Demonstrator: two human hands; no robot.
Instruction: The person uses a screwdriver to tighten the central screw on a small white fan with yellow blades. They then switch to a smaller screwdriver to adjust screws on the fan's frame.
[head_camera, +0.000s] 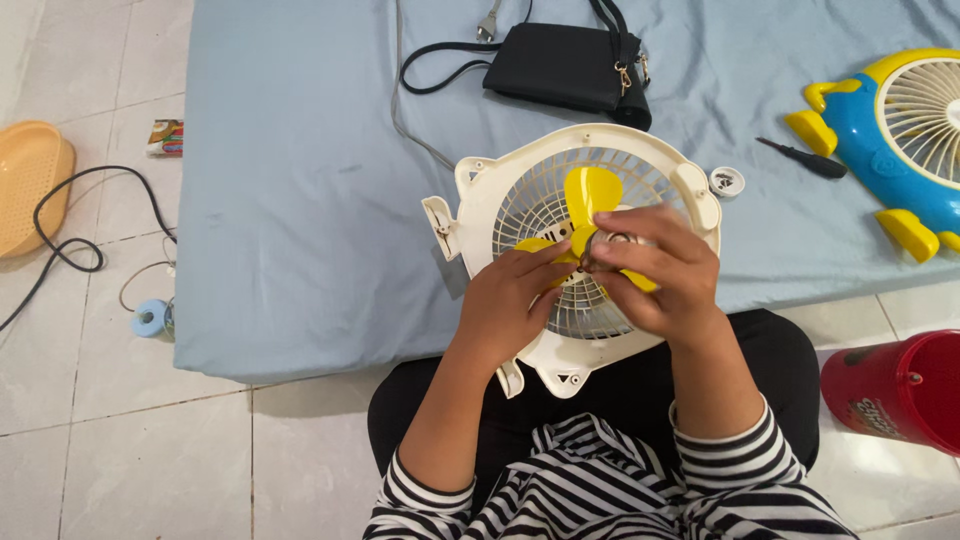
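A cream fan housing (480, 185) with a round grille rests half on the front edge of a blue bed (300, 200) and half over the person's lap. At its centre sits a yellow propeller (590, 190), one blade pointing up, the others partly hidden by the hands. The left hand (505, 300) and right hand (665, 275) meet over the hub; the fingers (540, 262) of both are curled and pressed together, pinching the hub area and blade roots. Whether a small part is held between them cannot be told.

The housing overhangs the bed's edge towards the person. To its left the bed lies open and bare. Just right of the housing lies a small white cap (727, 181), then a black screwdriver (805, 158), then a blue and yellow fan (890, 140) at the right edge. Behind the housing lies a black bag (560, 65). A red tub (900, 390) stands on the tiled floor (120, 440) at right; cables (70, 240) trail on the floor at left.
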